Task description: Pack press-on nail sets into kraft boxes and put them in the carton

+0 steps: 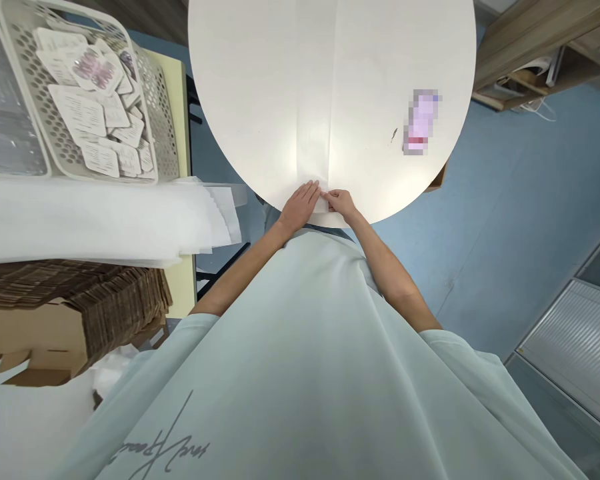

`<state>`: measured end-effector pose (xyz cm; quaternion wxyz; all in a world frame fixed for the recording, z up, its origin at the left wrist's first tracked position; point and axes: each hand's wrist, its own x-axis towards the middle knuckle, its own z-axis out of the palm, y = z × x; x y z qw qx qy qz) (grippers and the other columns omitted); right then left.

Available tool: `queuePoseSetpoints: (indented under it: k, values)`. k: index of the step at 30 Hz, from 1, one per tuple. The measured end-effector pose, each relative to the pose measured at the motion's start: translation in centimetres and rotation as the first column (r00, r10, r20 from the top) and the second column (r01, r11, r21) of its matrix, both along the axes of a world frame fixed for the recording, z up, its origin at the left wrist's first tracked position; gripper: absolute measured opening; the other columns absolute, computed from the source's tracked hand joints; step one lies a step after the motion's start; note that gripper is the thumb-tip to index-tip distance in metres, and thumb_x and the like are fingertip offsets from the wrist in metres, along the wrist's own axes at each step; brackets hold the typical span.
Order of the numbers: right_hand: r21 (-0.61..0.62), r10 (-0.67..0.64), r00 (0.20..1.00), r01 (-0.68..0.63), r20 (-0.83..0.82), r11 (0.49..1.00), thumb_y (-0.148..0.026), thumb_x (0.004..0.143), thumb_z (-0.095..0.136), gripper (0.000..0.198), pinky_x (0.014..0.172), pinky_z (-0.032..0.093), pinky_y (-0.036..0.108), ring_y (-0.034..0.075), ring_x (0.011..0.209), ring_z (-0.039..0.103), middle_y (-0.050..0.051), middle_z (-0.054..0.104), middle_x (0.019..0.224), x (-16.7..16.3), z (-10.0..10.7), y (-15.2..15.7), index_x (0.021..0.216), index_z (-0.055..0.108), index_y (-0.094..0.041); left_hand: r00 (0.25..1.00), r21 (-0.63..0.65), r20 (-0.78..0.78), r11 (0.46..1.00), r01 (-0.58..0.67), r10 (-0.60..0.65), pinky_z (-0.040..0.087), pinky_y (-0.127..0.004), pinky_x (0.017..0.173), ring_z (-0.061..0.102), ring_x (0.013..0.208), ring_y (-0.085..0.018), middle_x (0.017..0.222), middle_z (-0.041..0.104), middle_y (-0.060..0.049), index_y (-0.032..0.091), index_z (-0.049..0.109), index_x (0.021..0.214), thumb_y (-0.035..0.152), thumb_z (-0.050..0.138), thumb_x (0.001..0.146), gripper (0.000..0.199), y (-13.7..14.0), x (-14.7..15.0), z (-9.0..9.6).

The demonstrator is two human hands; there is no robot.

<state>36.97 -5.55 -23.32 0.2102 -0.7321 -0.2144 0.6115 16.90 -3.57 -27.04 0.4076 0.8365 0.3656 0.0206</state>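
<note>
A long, thin whitish sheet point(314, 100) lies lengthwise on the round white table point(245, 80), its near end by the table's front edge. My left hand point(301, 204) rests flat on that near end, fingers stretched out and close together. Just to its right, my right hand point(341, 202) is curled, thumb and forefinger pinching at the sheet's right side. The fingertips of both hands nearly meet. What lies under my left palm is hidden.
A blurred-out pinkish object point(423, 122) lies on the table's right side. To the left, a side table point(183, 287) carries a perforated basket point(155, 107) of printed cards, a stack of white sheets point(95, 217) and folded cardboard point(120, 307). Wooden shelving point(525, 47) stands at the far right.
</note>
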Motion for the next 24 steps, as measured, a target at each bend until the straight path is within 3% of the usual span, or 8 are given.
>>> queuePoseSetpoints:
  k: [3, 5, 7, 9, 11, 13, 18, 24]
  values:
    - [0.048, 0.164, 0.970, -0.176, 0.180, 0.983, -0.041, 0.111, 0.074, 0.032, 0.091, 0.068, 0.040, 0.022, 0.079, 0.072, 0.003, 0.072, 0.078, 0.6, 0.5, -0.3, 0.086, 0.069, -0.021, 1.000, -0.004, 0.004, 1.000, 0.001, -0.001, 0.029, -0.058, 0.150, 0.034, 0.180, -0.030, 0.187, 0.045, -0.021, 0.009, 0.051, 0.175, 0.013, 0.032, 0.111, 0.067, 0.2, 0.0, 0.1]
    - [0.127, 0.250, 0.896, -0.315, 0.367, 0.941, -0.030, 0.114, 0.061, 0.019, 0.107, 0.066, 0.048, 0.028, 0.103, 0.079, 0.012, 0.084, 0.107, 1.0, 0.8, -0.7, 0.110, 0.077, -0.018, 1.000, -0.015, 0.002, 1.000, 0.004, -0.004, 0.031, -0.060, 0.149, 0.036, 0.179, -0.033, 0.187, 0.044, -0.022, 0.009, 0.050, 0.176, 0.014, 0.040, 0.108, 0.068, 0.4, 0.1, 0.3]
    - [0.209, 0.318, 0.809, -0.466, 0.495, 0.860, -0.013, 0.109, 0.052, 0.036, 0.121, 0.061, 0.053, 0.031, 0.133, 0.074, 0.017, 0.079, 0.145, 1.3, 0.9, -1.1, 0.137, 0.074, -0.017, 1.000, -0.034, -0.005, 0.999, 0.007, -0.007, 0.032, -0.062, 0.148, 0.038, 0.178, -0.035, 0.187, 0.044, -0.022, 0.010, 0.050, 0.176, 0.015, 0.049, 0.104, 0.073, 0.7, 0.1, 0.4]
    - [0.259, 0.406, 0.738, -0.603, 0.539, 0.754, -0.004, 0.101, 0.049, 0.057, 0.132, 0.054, 0.056, 0.032, 0.153, 0.063, 0.016, 0.068, 0.167, 1.5, 0.9, -1.5, 0.153, 0.068, -0.018, 1.000, -0.052, -0.012, 0.999, 0.005, -0.006, 0.033, -0.064, 0.147, 0.040, 0.178, -0.038, 0.186, 0.046, -0.022, 0.012, 0.051, 0.176, 0.015, 0.056, 0.098, 0.078, 1.0, 0.1, 0.6]
    - [0.281, 0.480, 0.689, -0.687, 0.543, 0.670, -0.002, 0.097, 0.050, 0.065, 0.136, 0.050, 0.058, 0.033, 0.159, 0.057, 0.015, 0.064, 0.172, 1.6, 0.7, -1.7, 0.159, 0.065, -0.017, 1.000, -0.066, -0.022, 0.998, -0.001, 0.000, 0.034, -0.064, 0.147, 0.041, 0.177, -0.039, 0.184, 0.049, -0.021, 0.012, 0.053, 0.174, 0.015, 0.059, 0.095, 0.080, 1.2, 0.1, 0.9]
    - [0.282, 0.518, 0.666, -0.720, 0.536, 0.634, -0.003, 0.095, 0.052, 0.067, 0.135, 0.051, 0.060, 0.035, 0.156, 0.058, 0.016, 0.067, 0.169, 1.6, 0.5, -1.8, 0.160, 0.063, -0.016, 0.999, -0.084, -0.035, 0.996, -0.013, 0.010, 0.035, -0.064, 0.146, 0.042, 0.176, -0.040, 0.183, 0.053, -0.018, 0.013, 0.056, 0.172, 0.015, 0.060, 0.093, 0.079, 1.4, 0.1, 1.3]
    - [0.287, 0.517, 0.683, -0.706, 0.516, 0.647, -0.013, 0.100, 0.056, 0.054, 0.123, 0.058, 0.062, 0.039, 0.145, 0.062, 0.019, 0.070, 0.163, 1.5, -0.3, -1.7, 0.154, 0.065, -0.016, 0.988, -0.179, -0.047, 0.972, -0.152, 0.146, 0.039, -0.057, 0.144, 0.053, 0.169, -0.036, 0.177, 0.061, -0.015, 0.016, 0.065, 0.164, 0.018, 0.064, 0.094, 0.070, 2.0, 0.1, 2.4]
    - [0.267, 0.458, 0.727, -0.641, 0.511, 0.719, -0.039, 0.119, 0.050, 0.032, 0.113, 0.063, 0.053, 0.035, 0.131, 0.069, 0.018, 0.074, 0.143, 1.4, -1.1, -0.5, 0.137, 0.069, -0.022, 0.883, -0.267, -0.118, 0.842, -0.469, 0.455, 0.059, -0.051, 0.120, 0.078, 0.132, -0.037, 0.139, 0.083, -0.015, 0.018, 0.079, 0.133, 0.039, 0.071, 0.102, 0.038, 3.4, -0.1, 3.1]
